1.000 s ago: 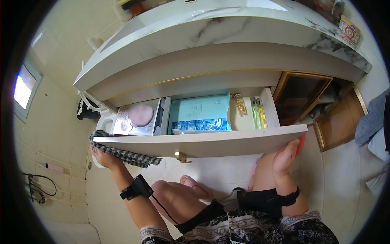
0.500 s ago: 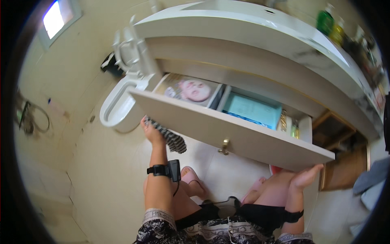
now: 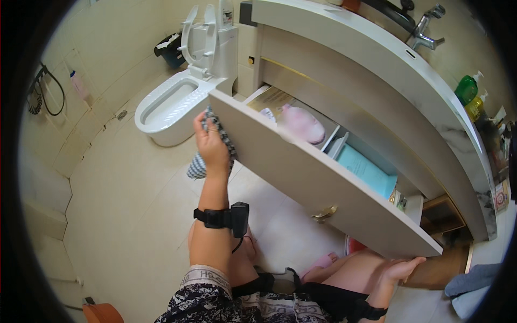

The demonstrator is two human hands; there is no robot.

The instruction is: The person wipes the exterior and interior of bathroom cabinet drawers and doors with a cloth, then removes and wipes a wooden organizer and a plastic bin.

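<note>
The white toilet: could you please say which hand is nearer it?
Left. The left hand holds a checkered cloth at the end of the drawer front near the toilet; the right hand is at the opposite end.

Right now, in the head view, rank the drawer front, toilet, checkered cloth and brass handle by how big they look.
Largest to smallest:
1. Drawer front, helped by being nearer than the toilet
2. Toilet
3. Checkered cloth, partly hidden by the left hand
4. Brass handle
</note>
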